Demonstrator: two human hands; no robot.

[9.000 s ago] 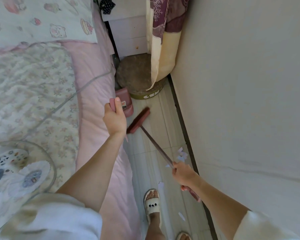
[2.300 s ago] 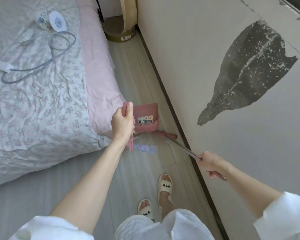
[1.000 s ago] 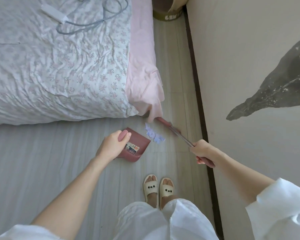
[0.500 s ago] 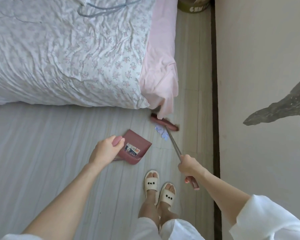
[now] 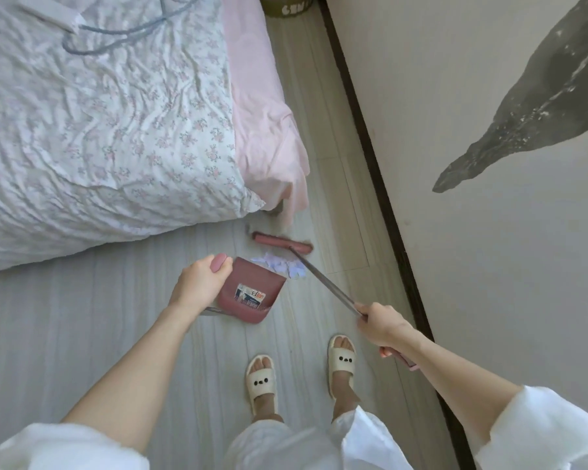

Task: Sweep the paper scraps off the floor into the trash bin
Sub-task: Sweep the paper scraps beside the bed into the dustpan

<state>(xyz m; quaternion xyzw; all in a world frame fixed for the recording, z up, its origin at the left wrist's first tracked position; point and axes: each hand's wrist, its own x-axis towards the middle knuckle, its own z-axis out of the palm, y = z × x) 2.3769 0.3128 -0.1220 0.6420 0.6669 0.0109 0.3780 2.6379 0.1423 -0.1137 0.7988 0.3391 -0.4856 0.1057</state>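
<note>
At left, the bed [image 5: 109, 130] meets the floor [image 5: 65, 334]. Left hand [image 5: 197, 286] grips the pink handle of the dustpan [image 5: 252, 293], which rests tilted on the floor. Paper scraps [image 5: 286, 268] lie at the dustpan's mouth, just before the broom head [image 5: 282, 244]. Right hand [image 5: 382, 325] grasps the broom handle [image 5: 323, 284] beside the wall [image 5: 489, 266].

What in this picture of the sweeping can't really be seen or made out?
- Inside of the dustpan, head view: only its back faces the camera, so any scraps in it are hidden.
- Dustpan handle: mostly covered by the left hand.
- Label on the dustpan: print too small to read.
- Round container at the top: cut off by the frame edge.
- Broom handle end: hidden behind the right hand and forearm.
</note>
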